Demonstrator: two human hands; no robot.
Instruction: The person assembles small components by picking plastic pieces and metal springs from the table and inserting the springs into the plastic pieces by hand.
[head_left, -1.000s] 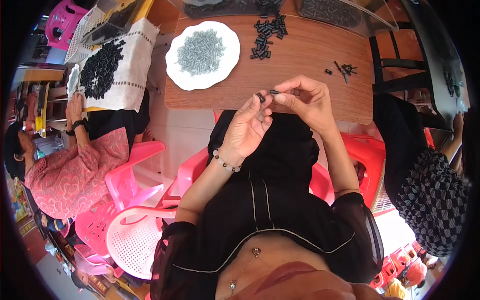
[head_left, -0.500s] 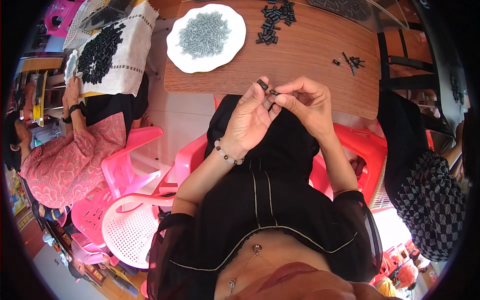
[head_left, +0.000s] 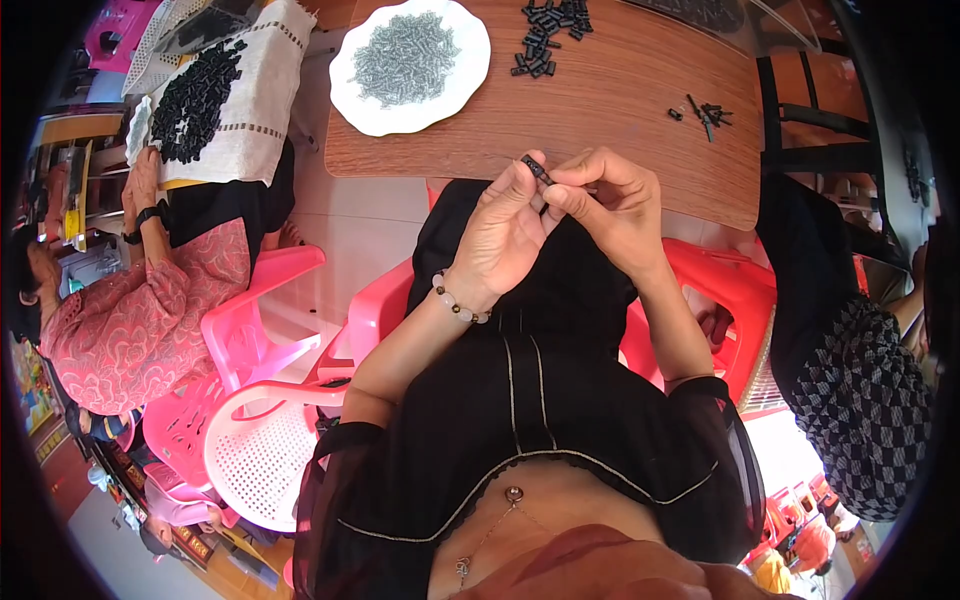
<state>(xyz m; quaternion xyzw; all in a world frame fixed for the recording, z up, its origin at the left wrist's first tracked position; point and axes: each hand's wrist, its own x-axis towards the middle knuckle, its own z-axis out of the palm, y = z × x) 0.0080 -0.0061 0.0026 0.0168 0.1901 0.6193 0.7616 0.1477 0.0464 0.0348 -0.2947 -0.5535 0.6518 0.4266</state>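
Note:
Just past the table's near edge, my left hand (head_left: 492,228) pinches a small black cylindrical plastic piece (head_left: 534,167) between thumb and fingers. My right hand (head_left: 612,205) is closed in a pinch against the near end of that piece. A smaller black part sits at its fingertips, mostly hidden by them. The two parts appear to meet end to end; how far one is inside the other cannot be seen. Beyond the hands, a white scalloped plate (head_left: 345,105) holds a heap of small clear pieces (head_left: 408,60). Loose black cylindrical pieces (head_left: 545,32) lie to its right.
Thin black parts (head_left: 712,112) lie on the right of the wooden table (head_left: 600,110). At far left, a person in a patterned red top (head_left: 150,320) sits by a cloth-covered table with a black heap (head_left: 200,100). Pink chairs (head_left: 265,450) stand behind; another person is at right.
My hands have come together: the right hand's small black part, formerly apart, now meets the piece in my left hand. The view has shifted slightly.

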